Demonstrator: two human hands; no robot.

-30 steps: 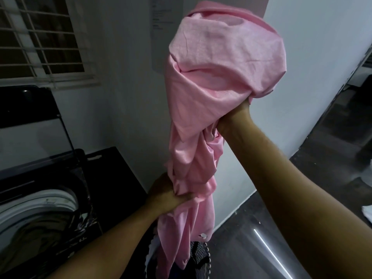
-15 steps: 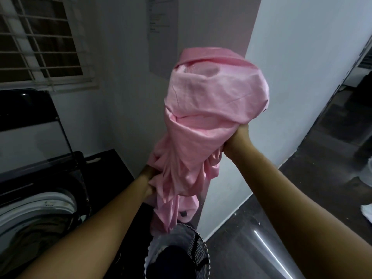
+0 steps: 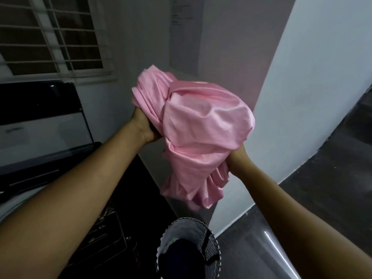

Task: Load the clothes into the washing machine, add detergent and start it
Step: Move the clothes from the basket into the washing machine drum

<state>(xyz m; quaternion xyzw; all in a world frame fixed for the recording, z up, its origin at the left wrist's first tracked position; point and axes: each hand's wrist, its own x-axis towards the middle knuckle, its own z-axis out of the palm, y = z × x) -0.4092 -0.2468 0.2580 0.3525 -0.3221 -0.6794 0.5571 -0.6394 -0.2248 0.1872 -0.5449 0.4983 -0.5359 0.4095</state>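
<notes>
Floor (image 3: 332,198): dark and glossy, visible below and to the right of the grip that the left hand (image 3: 144,125) and right hand (image 3: 238,158) take on the pink garment (image 3: 205,125). A bright streak of reflected light lies on it below the right-hand grip.

Laundry basket (image 3: 182,228): directly below the grip, patterned rim up, dark clothing inside, base out of view.

Washing machine (image 3: 104,238): black, below-left of the grip, just beside the basket.

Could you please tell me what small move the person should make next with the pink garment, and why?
Probably swing the pink garment left toward the washing machine: the left hand and right hand grip it bunched above the basket.
</notes>
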